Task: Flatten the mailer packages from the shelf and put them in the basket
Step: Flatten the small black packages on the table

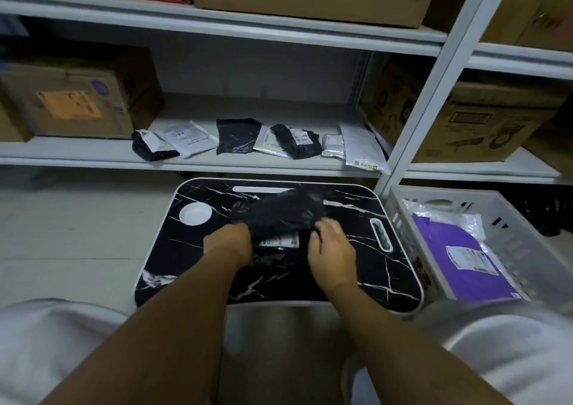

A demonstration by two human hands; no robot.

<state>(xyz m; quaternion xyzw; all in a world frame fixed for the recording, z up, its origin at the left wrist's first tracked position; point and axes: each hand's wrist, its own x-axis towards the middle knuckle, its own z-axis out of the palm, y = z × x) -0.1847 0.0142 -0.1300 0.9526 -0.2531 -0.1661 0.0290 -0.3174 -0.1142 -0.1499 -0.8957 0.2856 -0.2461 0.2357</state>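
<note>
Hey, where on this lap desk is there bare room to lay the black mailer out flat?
Bare patches on the lap desk: the near left corner below the white round dish, and the near right below the oval slot. The middle is crowded: left hand and right hand grip the black mailer.

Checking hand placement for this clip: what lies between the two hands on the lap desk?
In the head view, the black mailer with its white label lies between the left hand and right hand; both grip it.

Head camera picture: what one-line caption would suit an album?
Both hands grip a crumpled black mailer on a marbled lap desk, more mailers waiting on the shelf.
</note>
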